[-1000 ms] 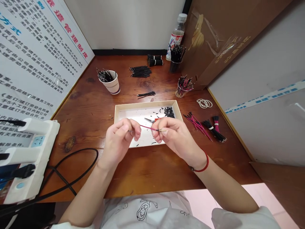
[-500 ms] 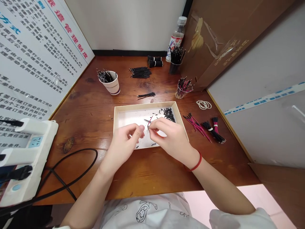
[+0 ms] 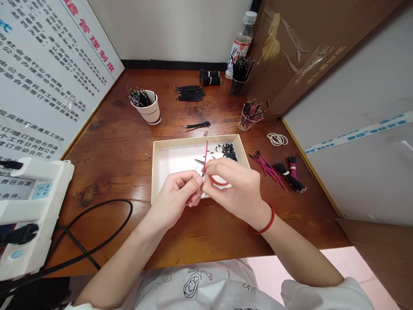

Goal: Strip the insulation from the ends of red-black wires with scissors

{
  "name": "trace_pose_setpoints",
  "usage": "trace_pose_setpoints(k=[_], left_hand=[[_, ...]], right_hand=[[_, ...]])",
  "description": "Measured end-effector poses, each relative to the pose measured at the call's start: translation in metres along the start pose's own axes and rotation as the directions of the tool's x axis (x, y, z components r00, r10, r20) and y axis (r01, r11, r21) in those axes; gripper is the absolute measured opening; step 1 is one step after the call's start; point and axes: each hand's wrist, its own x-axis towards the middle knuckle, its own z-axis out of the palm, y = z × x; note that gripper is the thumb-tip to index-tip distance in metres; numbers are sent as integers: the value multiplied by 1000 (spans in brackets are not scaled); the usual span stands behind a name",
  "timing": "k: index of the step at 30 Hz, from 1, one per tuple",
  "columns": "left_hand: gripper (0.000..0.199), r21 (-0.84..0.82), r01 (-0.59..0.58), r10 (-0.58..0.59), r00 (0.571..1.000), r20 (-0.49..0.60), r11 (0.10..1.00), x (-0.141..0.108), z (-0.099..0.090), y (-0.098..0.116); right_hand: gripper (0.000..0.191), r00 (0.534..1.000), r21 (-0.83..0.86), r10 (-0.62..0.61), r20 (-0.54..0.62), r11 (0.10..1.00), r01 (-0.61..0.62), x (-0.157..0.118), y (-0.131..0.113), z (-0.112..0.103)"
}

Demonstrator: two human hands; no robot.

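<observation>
Both forearms reach inward and the hands meet over the shallow, pale rectangular box point(image 3: 155, 176). The right hand point(image 3: 230, 181), wrist bent, is closed at thumb and fingertips on a thin magenta wire point(image 3: 206, 155), which stands nearly upright above the box. The left hand point(image 3: 183, 189) is curled, thumb tip at the wire's dark lower end; whether it grips cannot be told. Orange-handled scissors point(image 3: 220, 181) with metal blades and small black clippings point(image 3: 229, 151) lie in the box, on a glossy, wood-grained table point(image 3: 193, 241).
</observation>
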Motion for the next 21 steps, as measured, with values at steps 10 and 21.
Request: trace_pose_setpoints(k=[10, 21], left_hand=[[31, 517, -6, 123, 974, -192, 856, -6, -11, 2], [29, 865, -179, 282, 958, 46, 468, -5, -3, -9]], right_hand=[[8, 914, -214, 404, 33, 896, -388, 8, 63, -34], [24, 804, 531, 462, 375, 604, -594, 17, 30, -21]])
